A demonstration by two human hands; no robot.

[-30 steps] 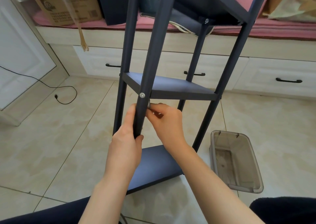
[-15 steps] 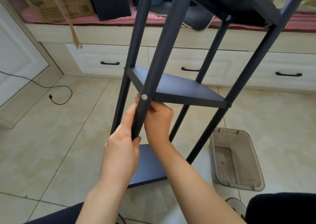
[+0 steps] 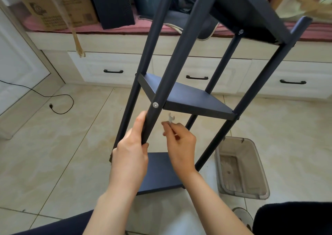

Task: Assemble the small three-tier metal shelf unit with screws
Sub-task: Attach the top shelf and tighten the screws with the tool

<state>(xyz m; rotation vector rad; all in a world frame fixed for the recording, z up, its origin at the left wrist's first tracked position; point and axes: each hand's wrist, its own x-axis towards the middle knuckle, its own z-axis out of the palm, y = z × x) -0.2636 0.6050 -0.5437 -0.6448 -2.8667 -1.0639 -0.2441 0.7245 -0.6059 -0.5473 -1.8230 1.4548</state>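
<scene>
In the head view the shelf stands on the tiled floor, tilted toward the camera, with three dark tiers already fixed between four dark posts. The left hand is wrapped around the near post, fingers closed round it just below a silver screw that sits in the post where the middle tier's corner meets it. The right hand is pinched shut on a small flat wrench, whose open end points up; it hovers free of the frame, just right of the post and a little below the tier's edge. The relation that matters: the screw joint lies up and to the left of the wrench tip, on the far side of the post from the right hand's side, and the post's long axis runs steeply up and away, so the wrench would seem to need a short lift and a swing in behind the post (whether a nut waits there cannot be told, since the post hides it). The right hand is the nearer for that; the left looks set to steady the frame. A clear bin stands on the floor to the right, apart from the shelf.
</scene>
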